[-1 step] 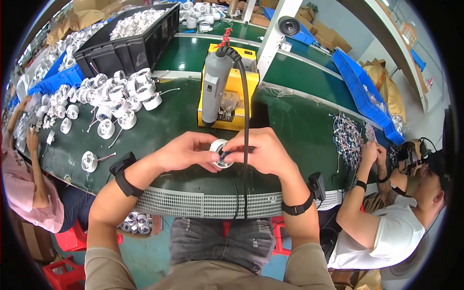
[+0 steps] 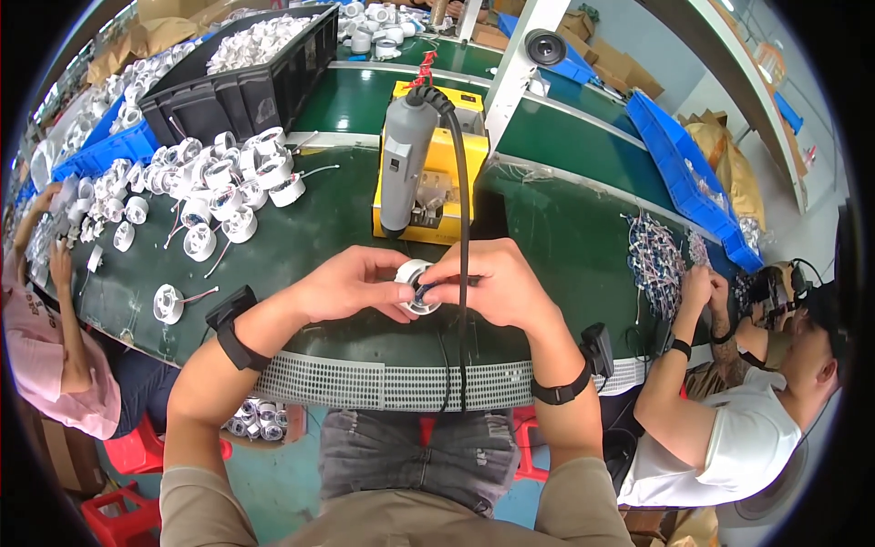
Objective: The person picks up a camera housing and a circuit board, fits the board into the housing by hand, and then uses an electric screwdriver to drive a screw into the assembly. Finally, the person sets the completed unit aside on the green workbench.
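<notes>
White, seemingly light and stiff, best taken by its wall: holds round housing (image 2: pixel 412 272) nearer than yellow machine (image 2: pixel 441 164) in curled left grip (image 2: pixel 354 285), with right grip (image 2: pixel 495 284) pinched at opening, catch unclear.

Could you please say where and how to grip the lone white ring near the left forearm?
Probably pinch the lone ring by its rim from above, at the near and far edges: it lies uncovered, and its wire trails off to the right.
</notes>
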Available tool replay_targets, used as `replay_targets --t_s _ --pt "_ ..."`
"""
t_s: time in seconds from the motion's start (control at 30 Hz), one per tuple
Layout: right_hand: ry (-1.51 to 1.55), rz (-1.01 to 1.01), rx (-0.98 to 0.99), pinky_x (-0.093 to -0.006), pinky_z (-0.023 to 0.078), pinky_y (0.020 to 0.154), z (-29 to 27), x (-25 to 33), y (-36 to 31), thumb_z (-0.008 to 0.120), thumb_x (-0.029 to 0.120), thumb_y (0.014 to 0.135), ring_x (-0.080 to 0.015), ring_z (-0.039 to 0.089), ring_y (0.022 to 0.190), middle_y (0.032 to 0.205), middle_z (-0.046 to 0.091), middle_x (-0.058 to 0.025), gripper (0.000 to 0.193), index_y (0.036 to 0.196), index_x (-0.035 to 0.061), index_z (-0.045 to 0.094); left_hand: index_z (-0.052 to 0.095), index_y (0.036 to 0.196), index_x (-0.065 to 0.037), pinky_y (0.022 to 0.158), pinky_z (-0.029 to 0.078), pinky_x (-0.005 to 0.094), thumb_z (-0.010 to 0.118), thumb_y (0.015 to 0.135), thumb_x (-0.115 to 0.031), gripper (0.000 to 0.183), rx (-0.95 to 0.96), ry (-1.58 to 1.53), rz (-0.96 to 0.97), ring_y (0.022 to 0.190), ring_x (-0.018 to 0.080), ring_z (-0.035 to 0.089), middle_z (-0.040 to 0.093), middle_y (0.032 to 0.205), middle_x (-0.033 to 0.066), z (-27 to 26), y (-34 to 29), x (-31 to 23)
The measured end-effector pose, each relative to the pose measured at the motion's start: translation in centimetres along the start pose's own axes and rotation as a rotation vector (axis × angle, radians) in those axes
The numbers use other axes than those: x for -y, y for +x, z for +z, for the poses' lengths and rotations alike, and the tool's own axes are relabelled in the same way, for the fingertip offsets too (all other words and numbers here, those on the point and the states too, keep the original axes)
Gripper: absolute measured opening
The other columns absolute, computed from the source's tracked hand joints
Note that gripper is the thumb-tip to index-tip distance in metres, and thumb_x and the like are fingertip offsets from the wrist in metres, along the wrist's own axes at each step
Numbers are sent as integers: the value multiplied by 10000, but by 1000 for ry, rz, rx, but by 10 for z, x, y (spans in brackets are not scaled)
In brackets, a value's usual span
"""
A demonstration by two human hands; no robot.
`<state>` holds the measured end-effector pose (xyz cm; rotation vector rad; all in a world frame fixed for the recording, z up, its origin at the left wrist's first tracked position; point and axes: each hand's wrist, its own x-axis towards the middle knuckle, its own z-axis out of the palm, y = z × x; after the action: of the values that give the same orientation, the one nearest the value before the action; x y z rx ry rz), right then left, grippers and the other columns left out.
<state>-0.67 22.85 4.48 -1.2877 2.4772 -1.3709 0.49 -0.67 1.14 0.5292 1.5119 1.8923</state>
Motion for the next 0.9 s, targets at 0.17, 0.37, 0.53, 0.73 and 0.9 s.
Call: replay_targets --t_s 0.17,0.37,0.53,0.73,0.9 --pt "-32 -85 -37 -306 508 635 2 -1 1 750 86 756 -236 652 691 792 671 -86 238 993 100 730 533 1231 45 869 567 362 612 925 -104 350 -2 22 14 1015 243 638 628 1112 150 -1 2 -1" --pt "-79 -112 -85 -324 512 627 8 6 3 764 53 729 -244 659 710 812 673 -85 211 935 81 736 544 1231 30 838 569 306 600 933 -81 324 -42 65 71 977 182 638 633 1095 109 1 0 0" --pt "-206 -153 -198 -332 511 665 12 4 3 773 77 721 -245 647 764 843 653 -80 242 959 89 729 489 1282 32 872 549 312 585 925 -32 375 -99 37 149 1033 162 606 603 1137 88 2 1 3" --pt "-129 94 -355 -326 533 713 23 14 8 770 64 732 -223 642 839 934 602 -83 291 1004 45 667 445 1315 33 881 522 283 613 908 -24 444 -150 195 250 1023 131 590 592 1138 80 6 2 6" --pt "28 127 -206 -295 552 717 23 0 5 752 68 771 -174 664 787 903 657 -97 269 1007 -6 647 448 1292 43 862 544 286 610 912 -30 419 -174 128 242 1003 138 594 580 1120 76 9 5 14"
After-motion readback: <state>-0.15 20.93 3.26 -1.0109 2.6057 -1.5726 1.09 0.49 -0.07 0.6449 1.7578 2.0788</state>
